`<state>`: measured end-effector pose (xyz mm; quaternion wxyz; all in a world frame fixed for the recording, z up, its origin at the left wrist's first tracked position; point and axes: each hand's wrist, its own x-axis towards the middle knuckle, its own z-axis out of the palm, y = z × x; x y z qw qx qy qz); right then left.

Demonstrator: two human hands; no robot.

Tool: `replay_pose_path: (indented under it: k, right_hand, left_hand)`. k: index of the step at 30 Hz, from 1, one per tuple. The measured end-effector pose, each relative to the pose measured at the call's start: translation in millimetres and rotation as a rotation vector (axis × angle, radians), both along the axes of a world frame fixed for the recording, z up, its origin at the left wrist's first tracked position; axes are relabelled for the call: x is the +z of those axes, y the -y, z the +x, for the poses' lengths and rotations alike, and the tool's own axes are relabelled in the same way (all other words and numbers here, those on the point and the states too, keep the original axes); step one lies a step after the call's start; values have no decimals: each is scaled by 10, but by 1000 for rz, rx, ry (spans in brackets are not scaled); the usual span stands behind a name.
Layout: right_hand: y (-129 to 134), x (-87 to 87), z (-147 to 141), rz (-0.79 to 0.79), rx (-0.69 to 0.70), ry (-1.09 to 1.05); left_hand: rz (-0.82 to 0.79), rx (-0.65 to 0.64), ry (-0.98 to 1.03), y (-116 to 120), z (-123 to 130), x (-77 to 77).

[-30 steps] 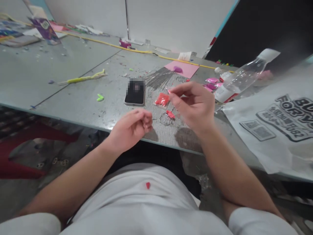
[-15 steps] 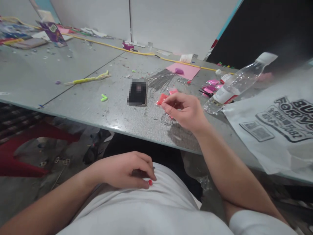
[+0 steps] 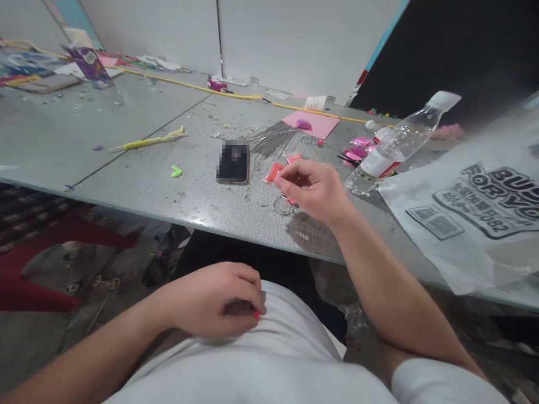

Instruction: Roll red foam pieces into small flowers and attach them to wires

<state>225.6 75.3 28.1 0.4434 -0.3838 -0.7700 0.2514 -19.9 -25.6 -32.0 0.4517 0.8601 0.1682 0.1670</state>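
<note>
Low over my white shirt, my left hand (image 3: 223, 300) is closed, with a small red piece of clay (image 3: 256, 316) pinched between thumb and fingertips. Above the table, my right hand (image 3: 314, 188) has its thumb and forefinger pressed together at the near edge of a small orange-red packet (image 3: 275, 170). Whether the fingertips grip the packet or a bit of something by it is hidden. A pink packet (image 3: 293, 157) lies just behind that hand. Under its fingers are a coil of thin wire (image 3: 284, 205) and another red bit, partly covered.
A black phone (image 3: 234, 163) lies left of the packets, before a fan of thin wires (image 3: 273, 140) and a pink sheet (image 3: 326, 124). To the right stand a clear bottle (image 3: 383, 163) and a white plastic bag (image 3: 475, 224). Yellow-green twisted stems (image 3: 154, 140) lie farther left.
The left fingers have closed more tightly around the red piece, which now shows less. My right hand stays beside the orange-red packet. The view has shifted slightly.
</note>
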Motion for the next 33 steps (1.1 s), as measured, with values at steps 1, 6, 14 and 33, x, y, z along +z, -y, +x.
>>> replay_pose_path:
  k: [1,6,14,33]
  right_hand:
    - [-3,-1,3,-7,-2,-1]
    - [-30,-18,18,-46,-19,-34]
    - [-14,-40,-25,-99,74,-171]
    - [-3,-187,-252,355,124,2]
  left_hand:
    - [-12,12,28,0,-2,-13]
    - [-168,100,222,-94,-59,9]
    - [-530,393,630,-557,-38,219]
    - [-728,684,865,-859,363,189]
